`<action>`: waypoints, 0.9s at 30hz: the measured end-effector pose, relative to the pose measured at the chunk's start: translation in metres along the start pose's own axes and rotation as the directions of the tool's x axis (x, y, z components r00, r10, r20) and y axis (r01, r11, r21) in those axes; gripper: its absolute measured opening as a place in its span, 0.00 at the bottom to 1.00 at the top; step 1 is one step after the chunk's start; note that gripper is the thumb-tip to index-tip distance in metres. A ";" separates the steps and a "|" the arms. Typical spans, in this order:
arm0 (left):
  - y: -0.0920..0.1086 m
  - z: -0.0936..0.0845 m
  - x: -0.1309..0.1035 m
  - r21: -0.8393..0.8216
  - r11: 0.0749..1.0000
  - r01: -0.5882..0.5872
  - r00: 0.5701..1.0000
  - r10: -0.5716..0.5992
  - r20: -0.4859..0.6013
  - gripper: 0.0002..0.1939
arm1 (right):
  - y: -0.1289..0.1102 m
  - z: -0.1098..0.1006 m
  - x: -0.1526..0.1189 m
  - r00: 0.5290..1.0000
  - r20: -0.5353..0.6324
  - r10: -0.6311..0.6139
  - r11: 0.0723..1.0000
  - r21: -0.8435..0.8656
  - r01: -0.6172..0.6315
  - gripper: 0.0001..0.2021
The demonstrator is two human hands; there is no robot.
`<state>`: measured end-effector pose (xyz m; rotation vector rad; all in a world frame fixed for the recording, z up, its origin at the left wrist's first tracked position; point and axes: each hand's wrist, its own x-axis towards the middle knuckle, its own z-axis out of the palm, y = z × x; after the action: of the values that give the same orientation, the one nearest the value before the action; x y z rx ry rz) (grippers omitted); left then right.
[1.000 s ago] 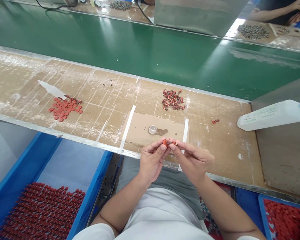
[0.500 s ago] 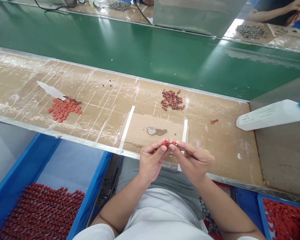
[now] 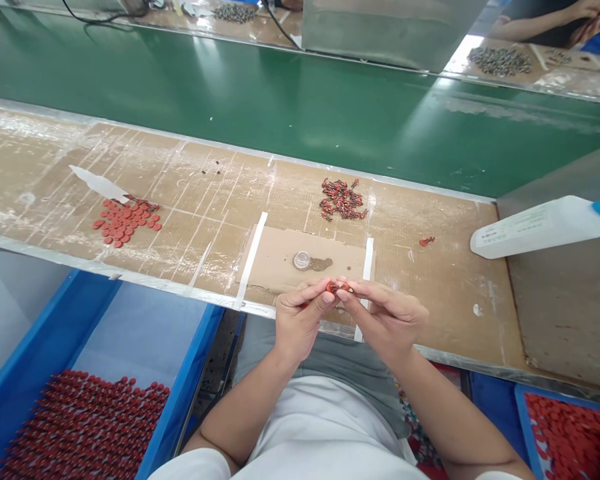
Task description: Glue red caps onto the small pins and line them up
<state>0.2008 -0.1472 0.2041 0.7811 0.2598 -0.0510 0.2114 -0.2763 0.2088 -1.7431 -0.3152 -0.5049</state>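
Note:
Just over the table's front edge, my left hand (image 3: 303,317) and my right hand (image 3: 387,317) meet fingertip to fingertip. Between them is a small red-and-dark figure (image 3: 341,287) with a red round piece at its left end. My left finger and thumb pinch the round end, and my right ones pinch the other end. Fingers partly cover it, so whether the two parts are joined cannot be seen. Right behind the hands, a small clear cup (image 3: 302,260) stands on a taped cardboard sheet (image 3: 275,257) beside a wet brown stain.
A pile of red-and-dark figures (image 3: 341,199) lies behind the cardboard; one similar piece (image 3: 427,241) lies to the right. Red discs (image 3: 125,223) are heaped at left. A white bottle (image 3: 537,228) leans at right. Blue bins hold rows of red pieces (image 3: 90,420) and loose red parts (image 3: 573,430).
Both hands keep their pinch on the small figure, which looks slightly turned. The whole view has shifted a little; nothing on the table has visibly moved.

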 end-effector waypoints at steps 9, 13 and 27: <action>-0.002 0.005 -0.001 0.049 0.998 -0.038 0.998 0.036 0.048 0.11 | -0.001 -0.006 0.004 0.999 -0.006 0.031 0.998 0.062 -0.031 0.17; -0.001 0.008 -0.001 0.054 0.998 -0.030 0.998 0.028 0.051 0.11 | 0.000 -0.009 0.004 1.000 -0.021 0.014 0.999 0.039 -0.013 0.16; -0.006 0.012 0.002 -0.064 0.997 0.048 0.999 -0.047 0.020 0.07 | 0.000 -0.008 0.007 0.998 -0.059 0.001 1.000 -0.013 -0.002 0.18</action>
<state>0.2047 -0.1599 0.2074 0.7096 0.2609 -0.0940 0.2166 -0.2849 0.2138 -1.7375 -0.2695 -0.5575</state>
